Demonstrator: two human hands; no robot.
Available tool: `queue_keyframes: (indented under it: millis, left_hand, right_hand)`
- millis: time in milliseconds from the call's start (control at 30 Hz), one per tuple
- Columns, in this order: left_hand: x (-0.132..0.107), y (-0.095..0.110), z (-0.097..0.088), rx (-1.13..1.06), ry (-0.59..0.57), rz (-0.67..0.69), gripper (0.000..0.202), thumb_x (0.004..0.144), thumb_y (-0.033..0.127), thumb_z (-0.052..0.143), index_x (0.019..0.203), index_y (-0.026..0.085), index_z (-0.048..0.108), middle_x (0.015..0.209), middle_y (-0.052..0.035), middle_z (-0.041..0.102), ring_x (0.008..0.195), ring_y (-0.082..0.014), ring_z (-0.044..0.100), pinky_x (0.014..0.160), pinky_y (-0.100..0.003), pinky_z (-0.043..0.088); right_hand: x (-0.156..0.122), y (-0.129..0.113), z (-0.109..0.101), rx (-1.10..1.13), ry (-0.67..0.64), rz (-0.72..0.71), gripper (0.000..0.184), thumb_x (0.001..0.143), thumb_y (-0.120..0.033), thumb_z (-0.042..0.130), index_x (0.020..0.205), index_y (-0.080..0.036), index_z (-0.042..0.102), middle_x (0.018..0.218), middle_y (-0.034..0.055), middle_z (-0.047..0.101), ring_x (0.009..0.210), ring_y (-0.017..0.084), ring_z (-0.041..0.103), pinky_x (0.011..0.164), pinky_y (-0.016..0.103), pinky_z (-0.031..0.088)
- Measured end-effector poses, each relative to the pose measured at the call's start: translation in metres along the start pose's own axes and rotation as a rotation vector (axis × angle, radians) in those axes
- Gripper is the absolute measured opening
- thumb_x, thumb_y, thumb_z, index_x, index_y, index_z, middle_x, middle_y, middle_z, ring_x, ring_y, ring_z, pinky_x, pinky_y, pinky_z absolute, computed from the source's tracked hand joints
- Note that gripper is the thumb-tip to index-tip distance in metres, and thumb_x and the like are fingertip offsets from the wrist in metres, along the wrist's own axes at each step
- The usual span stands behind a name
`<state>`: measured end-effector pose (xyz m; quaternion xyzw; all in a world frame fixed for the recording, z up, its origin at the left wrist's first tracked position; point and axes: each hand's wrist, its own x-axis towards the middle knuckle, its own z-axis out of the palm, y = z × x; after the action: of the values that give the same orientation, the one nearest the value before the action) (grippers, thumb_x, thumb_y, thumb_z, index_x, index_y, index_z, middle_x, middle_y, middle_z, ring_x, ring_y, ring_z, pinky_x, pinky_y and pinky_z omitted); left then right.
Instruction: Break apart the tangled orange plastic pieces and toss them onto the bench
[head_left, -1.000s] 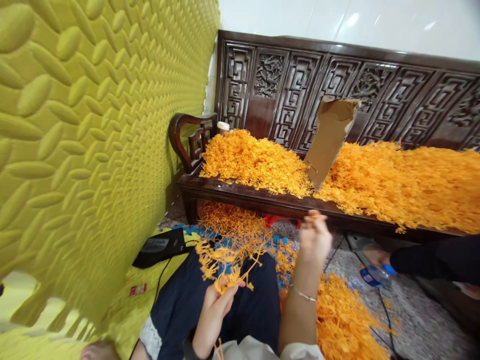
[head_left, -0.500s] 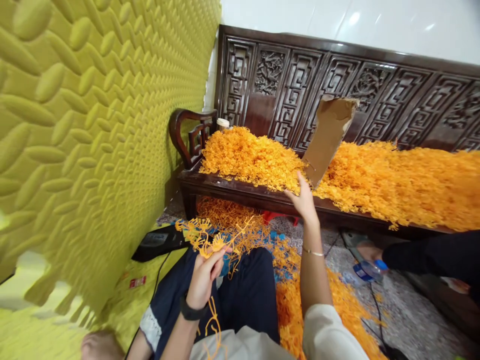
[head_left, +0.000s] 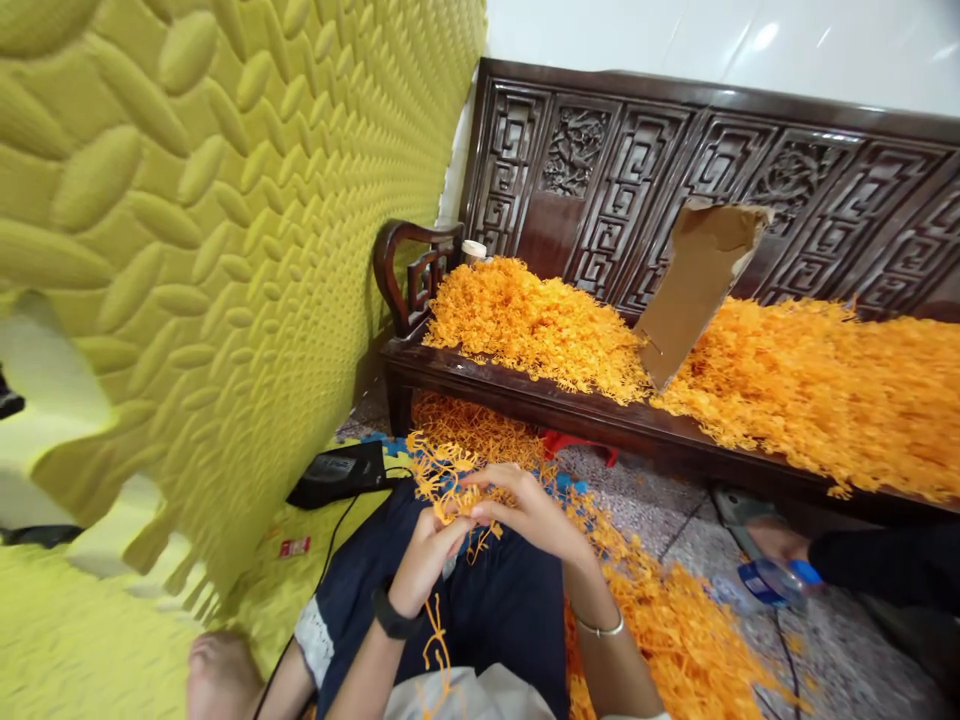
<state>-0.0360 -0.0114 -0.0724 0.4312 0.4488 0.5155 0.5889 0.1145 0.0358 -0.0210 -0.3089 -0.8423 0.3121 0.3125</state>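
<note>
My left hand (head_left: 427, 555) is closed around a tangled orange plastic sprue cluster (head_left: 442, 480) held above my lap. My right hand (head_left: 529, 510) has its fingers curled onto the same cluster from the right, pinching at it. A black band sits on my left wrist and a thin bracelet on my right. My dark trousers (head_left: 495, 610) lie under both hands. A strand of orange plastic (head_left: 436, 650) hangs below my left wrist.
A carved dark wooden bench (head_left: 592, 420) carries big heaps of orange pieces (head_left: 817, 390) and a leaning cardboard sheet (head_left: 694, 290). More orange pieces (head_left: 675, 630) cover the floor at my right. A yellow embossed mat (head_left: 187, 250) stands at left. Another person's leg (head_left: 885, 555) and a bottle (head_left: 772, 580) lie right.
My right hand has come back from the bench's heap to the cluster in my left hand. The view has shifted slightly, with the bench now further right.
</note>
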Motion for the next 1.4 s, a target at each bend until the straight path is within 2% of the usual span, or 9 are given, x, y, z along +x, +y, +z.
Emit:
queue_keyframes:
  millis: [100, 267, 333, 433, 567, 700, 833, 1100, 1400]
  left_hand:
    - [-0.001, 0.002, -0.002, -0.003, -0.023, 0.012, 0.031, 0.072, 0.041, 0.063, 0.067, 0.011, 0.07, 0.037, 0.01, 0.025, 0.037, -0.0047, 0.016, 0.044, -0.024, 0.011]
    - [0.001, -0.001, -0.004, 0.05, -0.025, 0.016, 0.034, 0.072, 0.043, 0.064, 0.063, 0.011, 0.066, 0.037, 0.0102, 0.025, 0.037, -0.0042, 0.016, 0.044, -0.024, 0.012]
    - [0.001, -0.004, -0.004, 0.075, -0.029, 0.003, 0.035, 0.071, 0.045, 0.064, 0.063, 0.011, 0.065, 0.037, 0.0106, 0.025, 0.037, -0.0042, 0.017, 0.043, -0.024, 0.012]
    - [0.002, -0.008, -0.003, 0.057, -0.06, -0.028, 0.036, 0.072, 0.046, 0.063, 0.073, 0.01, 0.066, 0.037, 0.0118, 0.025, 0.037, -0.0043, 0.016, 0.042, -0.023, 0.01]
    - [0.0, -0.009, 0.006, -0.005, -0.099, -0.058, 0.037, 0.071, 0.047, 0.063, 0.077, 0.011, 0.065, 0.04, 0.0117, 0.025, 0.038, -0.0042, 0.015, 0.042, -0.022, 0.008]
    - [-0.002, -0.012, 0.019, -0.042, -0.136, -0.098, 0.041, 0.07, 0.05, 0.063, 0.077, 0.01, 0.066, 0.041, 0.0115, 0.022, 0.038, -0.0046, 0.015, 0.043, -0.023, 0.007]
    - [-0.005, -0.015, 0.028, -0.086, -0.195, -0.118, 0.039, 0.07, 0.049, 0.063, 0.072, 0.01, 0.065, 0.04, 0.0108, 0.025, 0.038, -0.0043, 0.015, 0.042, -0.024, 0.008]
    - [-0.008, -0.016, 0.031, -0.064, -0.257, -0.102, 0.037, 0.074, 0.047, 0.06, 0.072, 0.01, 0.064, 0.04, 0.0106, 0.025, 0.038, -0.0049, 0.016, 0.043, -0.025, 0.007]
    - [-0.018, -0.009, 0.029, -0.085, -0.267, -0.074, 0.036, 0.076, 0.045, 0.059, 0.072, 0.009, 0.067, 0.04, 0.01, 0.025, 0.039, -0.0047, 0.016, 0.044, -0.024, 0.01]
  right_hand:
    - [-0.003, 0.009, 0.0, 0.196, 0.023, 0.039, 0.017, 0.082, -0.034, 0.06, 0.081, -0.018, 0.067, 0.076, 0.0005, 0.065, 0.074, 0.014, 0.059, 0.072, 0.027, 0.046]
    - [-0.005, 0.018, 0.006, 0.398, 0.021, 0.132, 0.019, 0.076, -0.032, 0.067, 0.089, -0.019, 0.068, 0.081, 0.0014, 0.064, 0.079, 0.015, 0.058, 0.076, 0.028, 0.044]
    - [-0.004, 0.021, 0.009, 0.453, 0.025, 0.136, 0.014, 0.073, -0.031, 0.07, 0.08, -0.019, 0.07, 0.079, 0.002, 0.063, 0.078, 0.015, 0.057, 0.076, 0.028, 0.043]
    - [-0.002, 0.028, 0.012, 0.596, 0.194, 0.205, 0.014, 0.066, -0.03, 0.074, 0.062, -0.019, 0.068, 0.072, 0.0016, 0.061, 0.072, 0.015, 0.056, 0.068, 0.027, 0.042]
    - [-0.002, 0.037, 0.013, 0.692, 0.43, 0.306, 0.019, 0.063, -0.031, 0.073, 0.054, -0.018, 0.063, 0.064, 0.0004, 0.056, 0.061, 0.013, 0.05, 0.057, 0.026, 0.038]
    - [-0.008, 0.037, 0.012, 0.618, 0.604, 0.285, 0.02, 0.067, -0.029, 0.069, 0.054, -0.018, 0.059, 0.061, -0.0013, 0.049, 0.06, 0.012, 0.044, 0.059, 0.026, 0.035]
    - [-0.015, 0.029, 0.011, 0.273, 0.77, 0.191, 0.019, 0.076, -0.024, 0.063, 0.059, -0.018, 0.057, 0.065, -0.0008, 0.051, 0.066, 0.013, 0.047, 0.065, 0.027, 0.035]
    - [-0.02, 0.019, 0.011, -0.044, 0.88, 0.155, 0.022, 0.083, -0.022, 0.056, 0.062, -0.017, 0.051, 0.064, -0.0026, 0.047, 0.062, 0.012, 0.044, 0.06, 0.026, 0.033]
    - [-0.021, 0.003, 0.013, -0.184, 0.981, 0.038, 0.021, 0.087, -0.019, 0.049, 0.066, -0.018, 0.047, 0.068, -0.0019, 0.046, 0.067, 0.013, 0.044, 0.063, 0.027, 0.033]
